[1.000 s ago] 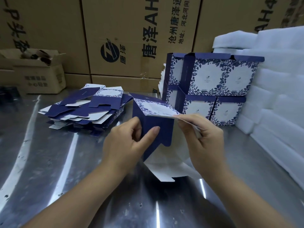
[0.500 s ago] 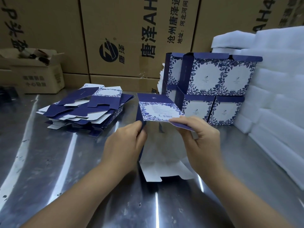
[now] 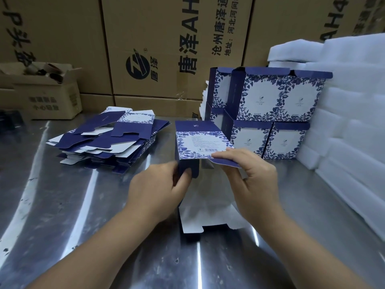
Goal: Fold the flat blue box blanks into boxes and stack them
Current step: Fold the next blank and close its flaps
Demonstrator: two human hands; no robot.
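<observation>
A half-folded blue box blank with a white floral panel is held above the metal table at centre. My left hand pinches its dark blue left side wall. My right hand pinches the blue flap at the panel's right corner. The blank's white inside hangs down between my hands to the table. A pile of flat blue blanks lies to the left. Folded boxes stand stacked in two tiers at the back right.
Large brown cartons wall off the back of the table. A small open carton sits at the back left. White foam sheets are piled along the right side, next to the folded boxes.
The blank has been squared up: its printed panel turned from tilted to facing upward and level. My left hand shifted from the front face to the left side wall.
</observation>
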